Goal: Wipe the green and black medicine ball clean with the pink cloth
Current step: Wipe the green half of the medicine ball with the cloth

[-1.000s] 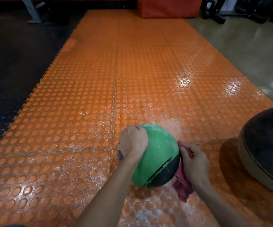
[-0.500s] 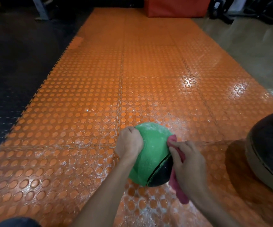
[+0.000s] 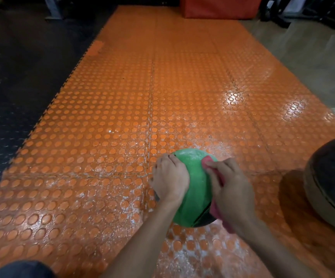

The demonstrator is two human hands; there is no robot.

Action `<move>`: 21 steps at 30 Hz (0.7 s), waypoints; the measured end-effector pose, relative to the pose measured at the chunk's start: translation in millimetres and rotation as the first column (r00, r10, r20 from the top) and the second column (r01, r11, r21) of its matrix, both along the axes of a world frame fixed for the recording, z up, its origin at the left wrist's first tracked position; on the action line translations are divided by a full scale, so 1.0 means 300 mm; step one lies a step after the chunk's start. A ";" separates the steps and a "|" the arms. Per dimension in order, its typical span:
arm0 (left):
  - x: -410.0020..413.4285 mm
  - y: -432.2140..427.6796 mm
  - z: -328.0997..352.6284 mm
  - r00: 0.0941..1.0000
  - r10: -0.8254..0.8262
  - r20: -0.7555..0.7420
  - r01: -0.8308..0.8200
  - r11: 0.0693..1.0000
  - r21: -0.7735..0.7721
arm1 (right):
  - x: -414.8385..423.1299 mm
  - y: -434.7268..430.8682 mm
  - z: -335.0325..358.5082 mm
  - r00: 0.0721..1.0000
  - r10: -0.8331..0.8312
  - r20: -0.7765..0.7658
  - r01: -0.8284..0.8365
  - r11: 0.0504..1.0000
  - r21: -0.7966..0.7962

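The right hand (image 3: 229,189), which a second ago sat low on the side of the ball (image 3: 196,177) with the cloth (image 3: 207,160) hanging below it, now lies higher, spread across the upper right of the green surface. The cloth is bunched under its palm, with one pink corner showing past the fingertips and less of it trailing beneath the wrist. The black band below this hand is now mostly covered.

Studded orange floor mat (image 3: 106,121): glossy, rubbery, dusted white. Medicine ball (image 3: 195,177): matt green, chalky film on top. Pink cloth (image 3: 215,210): soft fabric. Adjacent floor (image 3: 12,77): dark, matt, textured.
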State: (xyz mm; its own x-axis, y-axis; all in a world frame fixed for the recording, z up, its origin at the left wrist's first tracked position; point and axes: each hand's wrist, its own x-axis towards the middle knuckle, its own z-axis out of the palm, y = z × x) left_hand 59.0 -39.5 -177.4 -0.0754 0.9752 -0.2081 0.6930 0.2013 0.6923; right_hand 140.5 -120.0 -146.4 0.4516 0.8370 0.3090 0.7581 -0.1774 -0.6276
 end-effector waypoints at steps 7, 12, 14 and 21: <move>0.058 -0.031 0.044 0.991 -0.115 -0.065 0.117 0.993 0.023 | 0.089 -0.013 0.003 0.992 -0.115 0.060 0.123 0.983 -0.137; 0.073 -0.037 0.070 0.972 -0.221 -0.079 0.226 0.972 0.061 | 0.073 -0.025 0.023 0.995 -0.012 0.099 0.024 0.992 -0.120; 0.069 -0.037 0.075 0.969 -0.234 -0.081 0.239 0.969 0.066 | 0.137 0.064 0.045 0.999 -0.041 0.015 0.044 0.976 -0.214; 0.054 0.010 0.042 0.977 -0.211 -0.032 0.212 0.975 0.065 | -0.025 -0.033 0.062 0.957 0.108 0.269 -0.068 0.986 -0.152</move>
